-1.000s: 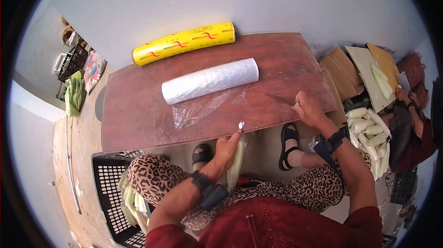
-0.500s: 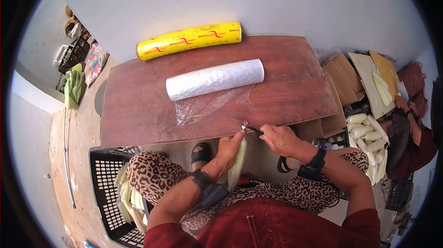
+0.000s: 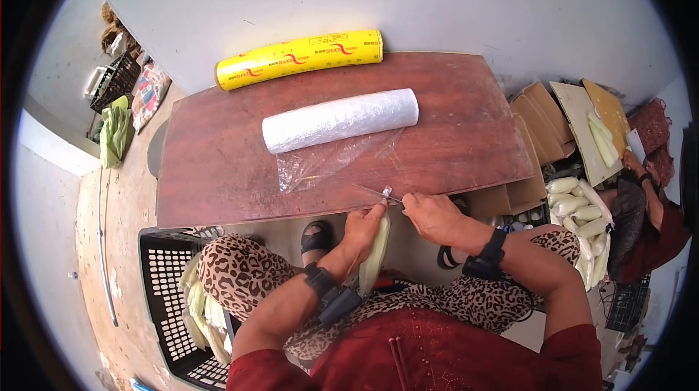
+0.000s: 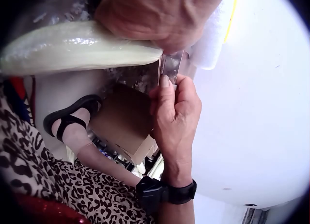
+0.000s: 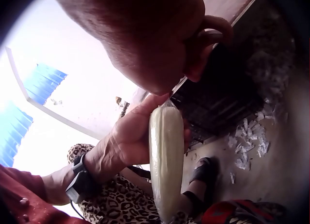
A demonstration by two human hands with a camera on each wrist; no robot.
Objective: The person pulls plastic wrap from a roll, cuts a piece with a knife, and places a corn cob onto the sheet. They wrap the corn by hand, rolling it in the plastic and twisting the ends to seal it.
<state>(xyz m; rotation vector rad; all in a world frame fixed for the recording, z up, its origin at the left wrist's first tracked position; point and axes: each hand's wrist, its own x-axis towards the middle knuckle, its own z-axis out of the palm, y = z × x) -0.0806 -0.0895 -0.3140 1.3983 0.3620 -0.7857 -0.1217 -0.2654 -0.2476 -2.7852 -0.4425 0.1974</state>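
My left hand (image 3: 360, 232) grips a pale green ear of corn (image 3: 375, 256) in its husk, wrapped in clear film, by its upper end. The corn hangs downward just off the table's front edge. In my right hand (image 3: 435, 218) is a knife (image 3: 370, 189), its blade lying across the twisted film tip above the left thumb. The left wrist view shows the blade (image 4: 172, 65) close by the corn's end, with the right thumb against it. Seen from the right wrist, the wrapped corn (image 5: 166, 156) lies along the left palm, and the knife is mostly hidden.
On the brown table (image 3: 211, 187) lie a white roll of film (image 3: 342, 120) with a loose sheet and a yellow roll (image 3: 298, 61). A black crate (image 3: 171, 303) of corn stands left; wrapped ears (image 3: 582, 209) and another person (image 3: 666, 234) are right. White scraps (image 5: 249, 141) litter the floor.
My right hand has brought the knife leftward from over the table to the film tip above the corn. The left hand keeps its hold on the corn, nearly in place.
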